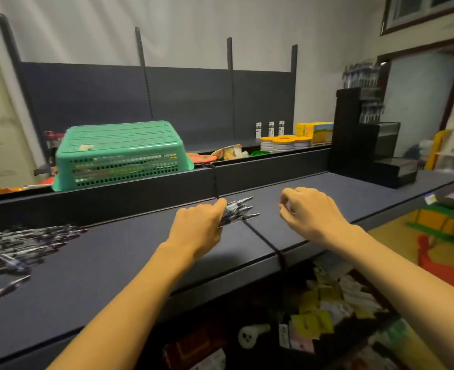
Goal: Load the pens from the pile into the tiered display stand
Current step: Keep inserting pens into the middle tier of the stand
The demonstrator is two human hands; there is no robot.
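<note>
At frame centre the left hand [199,225] grips a bundle of pens [240,210], fingers curled round them. The right hand [310,209], just right, holds nothing, fingers loosely curled. The pen pile [20,247] lies at the left edge, the tiered display stand [367,140] at upper right.

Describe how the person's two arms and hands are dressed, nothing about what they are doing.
Both forearms are bare up to the bottom edge of the head view; no sleeve or cuff shows. The left hand and the right hand wear no gloves. No watch, bracelet or ring is visible on either wrist or on the fingers that show.
</note>
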